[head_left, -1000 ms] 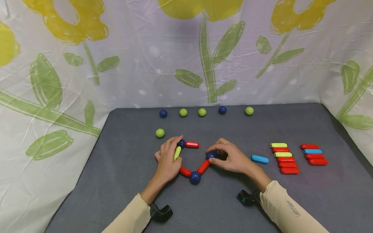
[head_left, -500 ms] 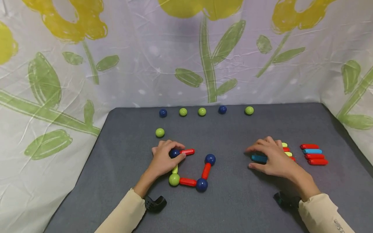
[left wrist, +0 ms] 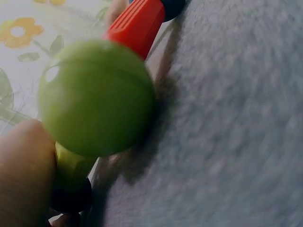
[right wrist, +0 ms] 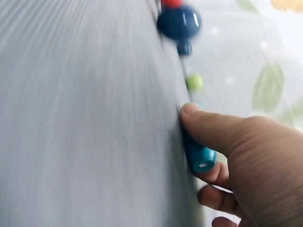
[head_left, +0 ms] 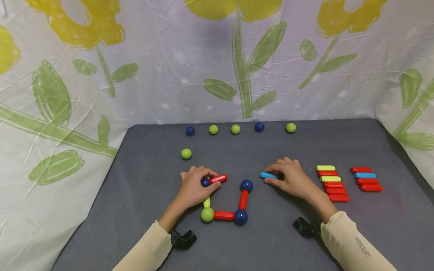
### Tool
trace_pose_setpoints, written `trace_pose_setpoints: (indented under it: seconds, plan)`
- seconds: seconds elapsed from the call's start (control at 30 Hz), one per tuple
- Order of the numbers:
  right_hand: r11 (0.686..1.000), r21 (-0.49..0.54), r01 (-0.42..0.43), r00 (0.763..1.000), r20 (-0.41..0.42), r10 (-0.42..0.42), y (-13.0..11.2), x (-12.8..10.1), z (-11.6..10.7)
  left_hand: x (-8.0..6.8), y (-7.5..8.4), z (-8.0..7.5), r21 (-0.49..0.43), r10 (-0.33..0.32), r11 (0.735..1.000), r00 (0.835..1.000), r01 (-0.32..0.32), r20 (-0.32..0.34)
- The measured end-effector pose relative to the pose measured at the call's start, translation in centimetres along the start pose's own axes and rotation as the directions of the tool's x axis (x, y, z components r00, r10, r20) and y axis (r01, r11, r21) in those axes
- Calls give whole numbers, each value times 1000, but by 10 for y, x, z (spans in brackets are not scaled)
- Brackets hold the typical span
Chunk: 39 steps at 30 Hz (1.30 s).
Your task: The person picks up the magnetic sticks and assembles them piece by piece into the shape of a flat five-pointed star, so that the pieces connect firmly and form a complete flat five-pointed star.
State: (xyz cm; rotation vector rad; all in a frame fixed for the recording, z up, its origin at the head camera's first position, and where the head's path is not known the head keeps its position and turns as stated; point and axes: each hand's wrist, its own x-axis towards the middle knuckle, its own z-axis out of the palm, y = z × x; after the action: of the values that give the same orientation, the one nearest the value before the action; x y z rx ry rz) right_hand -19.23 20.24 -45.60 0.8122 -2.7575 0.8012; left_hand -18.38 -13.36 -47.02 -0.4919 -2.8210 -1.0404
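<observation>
In the head view, my left hand (head_left: 194,189) grips a dark blue ball (head_left: 205,182) between thumb and fingers. A red rod (head_left: 218,178) sticks out from that ball to the right, its far end free. Below, a yellow-green rod (head_left: 207,202) leads to a green ball (head_left: 207,214). From there another red rod runs to a lower blue ball (head_left: 241,217), and one more rises to an upper blue ball (head_left: 246,185). To the right of this open-sided frame, my right hand (head_left: 294,180) pinches a light blue rod (head_left: 269,175), also seen in the right wrist view.
Several loose blue and green balls line the back edge of the grey table (head_left: 152,150), with a single green ball (head_left: 186,153) nearer. At right lie two stacks of rods, one yellow and red (head_left: 332,184), one red and blue (head_left: 364,175). A flowered cloth hangs behind.
My right hand let go of the upper blue ball, reached right, took the light blue rod and brought it back left. My left hand shifted onto its blue ball; the frame turned and moved slightly nearer.
</observation>
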Motion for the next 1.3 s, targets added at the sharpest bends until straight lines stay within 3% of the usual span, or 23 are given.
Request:
trace_pose_setpoints:
  seconds: [0.13, 0.3, 0.47, 0.63, 0.77, 0.93, 1.07, 1.3]
  plan:
    - [998, 52, -28, 999, 27, 27, -12, 21, 18, -1, 0, 3, -15, 15, 1000, 999, -16, -29]
    - [996, 64, -68, 998, -11, 69, -16, 33, 29, -2, -1, 4, -21, 19, 1000, 999, -20, -50]
    - [993, 60, -101, 993, -54, 105, -13, 38, 28, -2, -2, 3, -30, 28, 999, 999, -29, -47]
    - [989, 105, -100, 995, -15, 102, -14, 50, 24, -1, -7, -1, -61, 44, 997, 998, -46, -47]
    - [978, 190, -80, 997, 8, 80, -26, 73, 22, 1, -15, -5, -70, 75, 995, 997, -77, -37]
    - [942, 332, -45, 995, 98, 13, -51, 117, 32, 2, -29, -15, -91, 125, 988, 992, -123, 11]
    - [926, 378, -19, 981, 188, -56, -68, 152, 48, 3, -38, -21, -91, 147, 986, 989, -143, 32]
    - [939, 339, 56, 919, 350, -181, -98, 196, 66, 4, -44, -27, -82, 189, 979, 981, -186, 36]
